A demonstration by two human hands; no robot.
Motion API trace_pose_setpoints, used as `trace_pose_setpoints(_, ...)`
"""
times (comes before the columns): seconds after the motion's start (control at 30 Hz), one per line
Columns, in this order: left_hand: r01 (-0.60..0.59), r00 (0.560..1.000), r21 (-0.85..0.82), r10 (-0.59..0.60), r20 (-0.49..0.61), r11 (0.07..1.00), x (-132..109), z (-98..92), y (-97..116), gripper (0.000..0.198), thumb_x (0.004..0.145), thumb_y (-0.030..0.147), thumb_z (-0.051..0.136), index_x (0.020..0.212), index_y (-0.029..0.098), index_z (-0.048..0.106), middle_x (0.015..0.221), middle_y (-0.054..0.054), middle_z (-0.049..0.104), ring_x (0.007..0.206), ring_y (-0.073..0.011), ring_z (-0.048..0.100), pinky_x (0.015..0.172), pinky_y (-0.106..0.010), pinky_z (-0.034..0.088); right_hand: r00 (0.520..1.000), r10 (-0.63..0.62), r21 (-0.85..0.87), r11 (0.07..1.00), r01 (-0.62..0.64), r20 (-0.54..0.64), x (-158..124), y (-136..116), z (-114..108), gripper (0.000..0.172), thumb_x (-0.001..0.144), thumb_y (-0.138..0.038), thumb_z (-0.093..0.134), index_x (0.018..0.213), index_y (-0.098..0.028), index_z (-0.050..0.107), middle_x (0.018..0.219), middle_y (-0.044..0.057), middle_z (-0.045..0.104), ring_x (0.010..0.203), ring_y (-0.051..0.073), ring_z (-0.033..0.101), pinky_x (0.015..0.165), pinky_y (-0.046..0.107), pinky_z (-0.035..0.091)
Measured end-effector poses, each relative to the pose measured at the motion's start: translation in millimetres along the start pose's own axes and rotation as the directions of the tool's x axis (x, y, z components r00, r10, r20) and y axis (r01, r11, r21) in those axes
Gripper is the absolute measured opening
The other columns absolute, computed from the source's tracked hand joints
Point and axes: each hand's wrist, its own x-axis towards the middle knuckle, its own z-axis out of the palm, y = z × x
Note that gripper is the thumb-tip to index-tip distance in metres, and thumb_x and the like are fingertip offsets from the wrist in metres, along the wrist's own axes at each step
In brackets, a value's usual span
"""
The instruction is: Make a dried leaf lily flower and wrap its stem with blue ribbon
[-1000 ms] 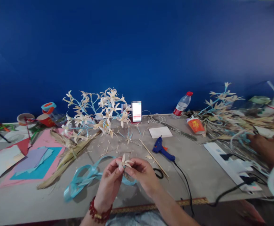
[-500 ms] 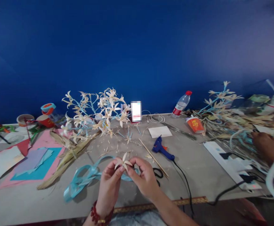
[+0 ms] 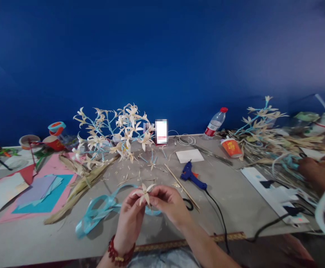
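Note:
A small cream husk flower (image 3: 145, 194) with thin pointed petals is pinched between my two hands above the front of the table. My left hand (image 3: 131, 210), with a red bead bracelet at its wrist, grips it from the left. Fingers of my right hand (image 3: 169, 203) close on its right side. Light blue ribbon (image 3: 101, 210) lies in loops beside and behind my left hand. Black scissor handles (image 3: 189, 204) show partly behind my right hand, next to a thin wooden stick (image 3: 180, 186).
A blue glue gun (image 3: 192, 176) with a black cord lies right of centre. Flower branches (image 3: 123, 130) stand at the back. Coloured paper (image 3: 45, 193) and dried husks (image 3: 78, 193) lie left. A power strip (image 3: 274, 197) and another person's hand (image 3: 313, 171) are on the right.
The flower has turned in my fingers, its petals now tilted differently and one pointing down toward me. My right hand has shifted slightly left over it.

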Motion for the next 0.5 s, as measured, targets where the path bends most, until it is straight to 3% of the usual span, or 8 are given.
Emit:
trace_pose_setpoints(0.13,-0.027,1.0,-0.022,0.027,-0.005,0.999,1.8,-1.1,-0.4,0.02,0.066,0.029,0.085,0.073,0.016,0.072,0.073,0.0,0.063,0.068,-0.0104,0.056,0.065,-0.018,0.048,0.998,0.059,0.108,0.992,-0.061,0.021,2.6,0.8,0.6,0.029,0.064,-0.037,0.086,0.065,-0.016,0.066,0.067,-0.001,0.063,0.059,0.01,0.049,0.058,0.022,0.037)
trace_pose_setpoints(0.33,0.021,1.0,-0.055,-0.022,-0.02,0.998,3.1,0.8,-1.4,0.019,0.066,0.025,0.086,0.072,0.016,0.07,0.074,-0.001,0.064,0.068,-0.011,0.059,0.065,-0.019,0.049,0.994,0.105,0.143,0.984,-0.108,0.025,0.8,-1.6,1.5,0.031,0.062,-0.038,0.087,0.066,-0.015,0.066,0.065,-0.002,0.061,0.058,0.009,0.047,0.056,0.021,0.035)
trace_pose_setpoints(0.4,0.033,0.999,-0.054,-0.034,-0.03,0.998,2.4,1.4,-1.6,0.018,0.066,0.024,0.085,0.073,0.017,0.07,0.077,-0.001,0.066,0.071,-0.0119,0.061,0.068,-0.02,0.049,0.997,0.076,0.109,0.991,-0.077,0.014,0.2,-1.8,1.7,0.032,0.064,-0.04,0.085,0.065,-0.016,0.064,0.061,-0.003,0.058,0.056,0.009,0.044,0.054,0.021,0.034)
trace_pose_setpoints(0.5,0.042,0.999,-0.054,-0.043,-0.024,0.998,1.0,1.3,-1.3,0.017,0.068,0.023,0.084,0.078,0.017,0.072,0.08,-0.001,0.067,0.074,-0.0124,0.062,0.072,-0.022,0.05,0.996,-0.077,-0.04,0.996,0.076,-0.033,-1.1,-3.6,2.2,0.029,0.07,-0.04,0.08,0.067,-0.017,0.063,0.063,-0.003,0.057,0.06,0.011,0.047,0.058,0.023,0.037)
